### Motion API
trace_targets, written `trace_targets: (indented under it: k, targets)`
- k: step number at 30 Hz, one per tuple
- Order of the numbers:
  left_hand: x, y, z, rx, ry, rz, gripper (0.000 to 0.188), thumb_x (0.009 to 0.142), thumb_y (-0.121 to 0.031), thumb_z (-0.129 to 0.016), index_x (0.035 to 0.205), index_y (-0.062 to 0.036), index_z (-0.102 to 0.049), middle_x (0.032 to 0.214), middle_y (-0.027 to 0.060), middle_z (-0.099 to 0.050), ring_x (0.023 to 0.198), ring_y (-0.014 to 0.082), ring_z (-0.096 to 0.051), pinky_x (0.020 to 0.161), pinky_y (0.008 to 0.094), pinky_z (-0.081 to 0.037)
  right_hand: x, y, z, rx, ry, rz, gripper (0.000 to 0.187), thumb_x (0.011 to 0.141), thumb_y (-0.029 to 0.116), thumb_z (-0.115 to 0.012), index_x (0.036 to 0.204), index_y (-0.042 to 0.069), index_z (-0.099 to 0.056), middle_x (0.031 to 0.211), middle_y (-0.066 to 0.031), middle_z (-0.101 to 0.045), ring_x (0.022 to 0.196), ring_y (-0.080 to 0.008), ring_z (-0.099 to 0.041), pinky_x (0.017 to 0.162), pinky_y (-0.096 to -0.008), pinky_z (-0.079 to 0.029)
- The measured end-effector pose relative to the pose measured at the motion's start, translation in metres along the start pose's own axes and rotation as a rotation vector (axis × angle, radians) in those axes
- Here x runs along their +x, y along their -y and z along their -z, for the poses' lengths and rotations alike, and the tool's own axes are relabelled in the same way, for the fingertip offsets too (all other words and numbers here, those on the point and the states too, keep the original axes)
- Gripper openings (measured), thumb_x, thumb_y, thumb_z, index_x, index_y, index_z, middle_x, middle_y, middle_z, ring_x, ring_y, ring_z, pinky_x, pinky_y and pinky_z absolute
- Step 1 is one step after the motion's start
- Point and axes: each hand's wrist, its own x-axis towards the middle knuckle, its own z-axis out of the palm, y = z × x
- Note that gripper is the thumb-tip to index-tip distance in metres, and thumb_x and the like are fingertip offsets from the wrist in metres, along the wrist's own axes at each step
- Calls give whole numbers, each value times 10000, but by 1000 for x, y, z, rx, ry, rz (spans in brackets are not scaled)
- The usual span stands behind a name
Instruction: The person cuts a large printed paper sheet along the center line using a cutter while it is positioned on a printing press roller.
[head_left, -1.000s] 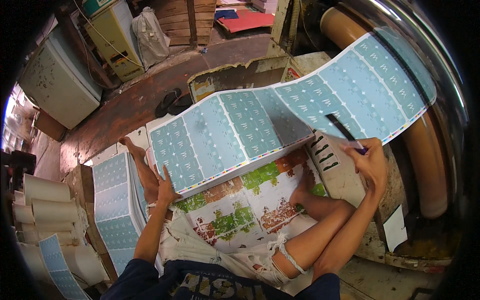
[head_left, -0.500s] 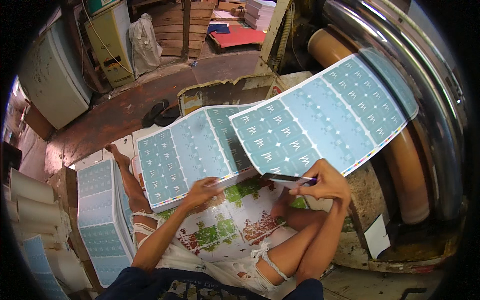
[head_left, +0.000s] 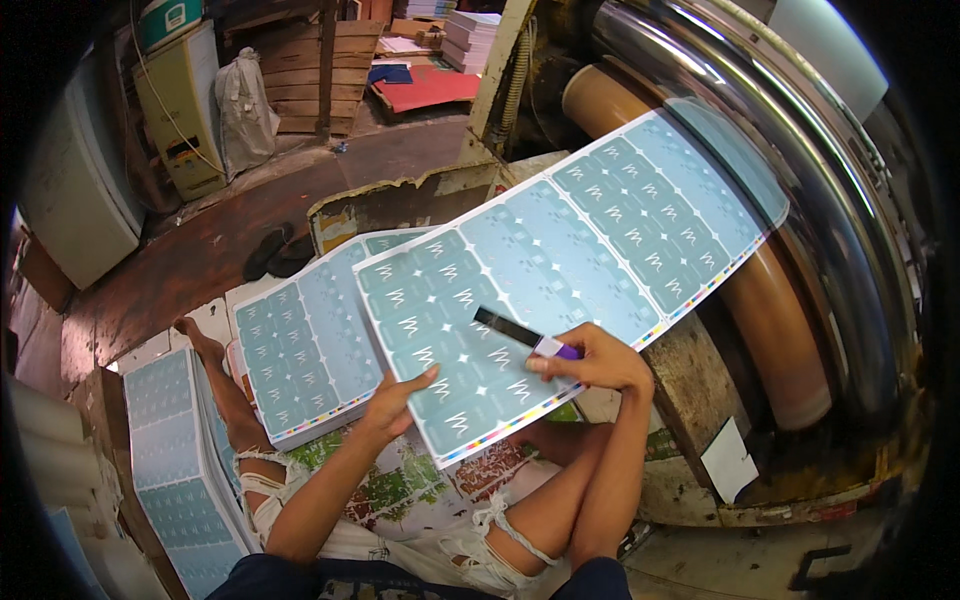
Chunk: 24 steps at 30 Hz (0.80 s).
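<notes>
The left hand (head_left: 400, 400) grips the near left edge of a large printed sheet (head_left: 570, 260), thumb on top and the fingers hidden beneath the paper. The right hand (head_left: 590, 362) is closed around a small tool with a purple grip and a dark flat blade (head_left: 520, 330), the blade lying on the face of the same sheet; how the fingers wrap the grip is hard to make out. The sheet is pale blue-green, covered with rows of small repeated panels, and stretches away up and to the right until its far end lies against a big shiny metal roller (head_left: 800, 180), where its corner is hard to tell from the reflection. Just left of it, partly covered by it, a stack of similar sheets (head_left: 300, 350) rests over the person's lap. Under both, a cloth with green and red print (head_left: 400, 490) shows only in patches. A bare foot (head_left: 195, 335) sticks out past the stack. At the lower left another pile of the same sheets (head_left: 170, 450) is cut off by the dark rim. A brown roller (head_left: 780, 330) sits below the metal one.
</notes>
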Motion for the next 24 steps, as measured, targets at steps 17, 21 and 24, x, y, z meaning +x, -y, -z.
trace_targets:
  k: [17,21,24]
  targets:
    - [-39,-12,33,560,-263,-293,511,841,-160,-766,1240,32,-511,1101,107,-629,977,176,-606,857,320,-510,-14,-133,120,592,-1557,49,284,951,279,-620,1058,21,-673,816,-84,-697,551,-113,-605,417,-243,-447]
    - [-55,-17,45,563,-231,-335,522,841,-121,-754,1267,18,-487,1108,91,-619,1001,165,-589,886,309,-487,-37,-145,150,612,-1650,105,276,980,272,-575,991,5,-645,793,-91,-687,530,-120,-589,417,-254,-440]
    - [-73,-21,81,547,-206,-282,525,842,-99,-744,1278,17,-475,1111,86,-618,1007,162,-589,890,309,-486,-45,-162,163,522,-1630,65,311,981,281,-575,1031,-18,-640,780,-94,-681,521,-118,-579,422,-253,-442]
